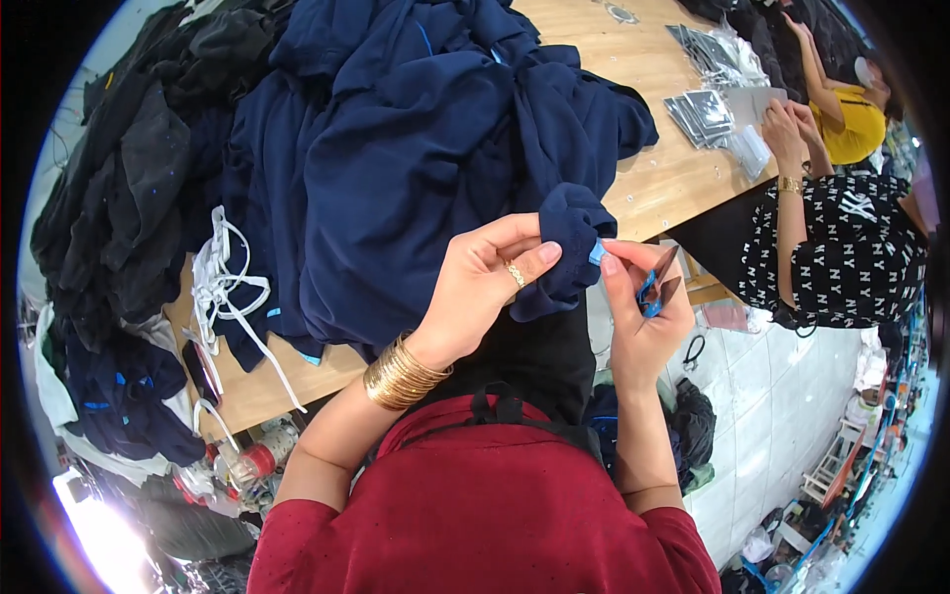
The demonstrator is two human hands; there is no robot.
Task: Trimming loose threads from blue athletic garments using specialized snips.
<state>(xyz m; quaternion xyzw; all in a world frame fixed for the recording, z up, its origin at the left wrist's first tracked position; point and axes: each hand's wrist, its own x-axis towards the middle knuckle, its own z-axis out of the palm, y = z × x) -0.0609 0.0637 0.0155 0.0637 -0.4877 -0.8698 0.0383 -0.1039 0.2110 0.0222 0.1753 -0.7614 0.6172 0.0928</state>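
A bunched edge of a navy blue garment (569, 223) is gripped between the thumb and fingers of my left hand (480, 287), raised near the table's front edge. Thumb and forefinger of my right hand (643, 332) pinch a small light blue tab (597, 251) at that edge. Tucked in the same hand is a pair of thread snips (651, 295), with dark blades and a blue part showing; the palm hides some of it. A big heap of navy fabric (406, 148) spreads over the table beyond my hands.
Black garments (119, 178) are piled at the left, beside white cords (226, 272). Flat plastic packets (701, 117) lie at the wooden table's (633, 203) far right. Two people sit along the right side, one in a patterned black top (841, 252), one in yellow (853, 127).
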